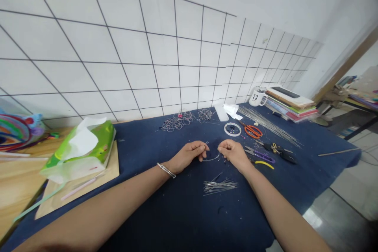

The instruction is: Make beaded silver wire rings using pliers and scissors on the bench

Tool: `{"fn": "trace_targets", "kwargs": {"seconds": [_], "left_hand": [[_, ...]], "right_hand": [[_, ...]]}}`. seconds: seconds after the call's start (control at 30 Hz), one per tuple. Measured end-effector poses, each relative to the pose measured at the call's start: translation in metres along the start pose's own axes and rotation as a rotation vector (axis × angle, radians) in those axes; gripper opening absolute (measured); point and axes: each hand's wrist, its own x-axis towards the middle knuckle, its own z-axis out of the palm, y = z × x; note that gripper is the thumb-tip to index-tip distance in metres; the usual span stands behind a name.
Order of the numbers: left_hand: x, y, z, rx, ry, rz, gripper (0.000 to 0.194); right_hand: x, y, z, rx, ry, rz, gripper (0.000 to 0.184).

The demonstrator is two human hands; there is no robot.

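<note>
My left hand point(191, 152), with a silver bangle point(167, 170) on the wrist, is closed in a pinch on thin wire; short silvery ends poke up past the fingertips. A pale, curved length of thin wire point(211, 160) hangs between both hands. Its other end reaches the fingertips of my right hand point(233, 153), also pinched shut; the exact grip is too small to see. Below the hands lies a pile of short straight wires point(220, 186). Just right of my right hand are purple-handled scissors point(262, 156) and a yellow-handled tool point(264, 164).
Behind my hands lie tangled wire loops point(180, 120), a white ring spool point(232, 129) and orange-handled scissors point(253, 130). Long wires point(270, 124), black pliers point(280, 151), a mug point(258, 97) and stacked books point(291, 104) are right. A green tissue pack point(103, 138) sits left.
</note>
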Motion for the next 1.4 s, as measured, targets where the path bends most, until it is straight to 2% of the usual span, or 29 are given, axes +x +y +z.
{"fn": "trace_targets", "kwargs": {"seconds": [0.17,0.37,0.47,0.63,0.83,0.97,1.1,1.2,1.3,1.4], "left_hand": [[0.0,-0.001,0.002,-0.191,0.086,-0.019,0.025],[0.006,0.008,-0.008,-0.487,0.355,0.091,0.019],[0.011,0.008,-0.016,-0.529,0.431,0.119,0.017],[0.014,0.002,-0.024,-0.54,0.476,0.128,0.016],[0.017,0.002,-0.034,-0.589,0.585,0.113,0.011],[0.015,0.015,-0.028,-0.517,0.575,0.158,0.013],[0.01,0.028,-0.011,-0.333,0.543,0.212,0.017],[0.007,0.031,0.004,-0.237,0.518,0.203,0.019],[0.005,0.031,0.018,-0.239,0.476,0.161,0.02],[0.002,0.03,0.024,-0.344,0.445,0.121,0.019]], "right_hand": [[0.001,0.001,0.0,0.001,-0.013,-0.009,0.015],[-0.003,-0.005,0.001,-0.01,-0.083,-0.01,0.011],[-0.005,-0.009,0.001,-0.036,-0.122,-0.018,0.009],[-0.007,-0.012,0.003,-0.106,-0.161,-0.043,0.009],[-0.012,-0.018,0.008,-0.347,-0.2,-0.202,0.01],[-0.017,-0.025,0.008,-0.605,-0.204,-0.341,0.014],[-0.023,-0.038,0.008,-0.867,-0.063,-0.452,0.025],[-0.028,-0.049,0.013,-0.959,0.019,-0.527,0.035],[-0.031,-0.052,0.023,-0.978,-0.07,-0.598,0.031],[-0.033,-0.044,0.031,-0.974,-0.195,-0.576,0.027]]}}
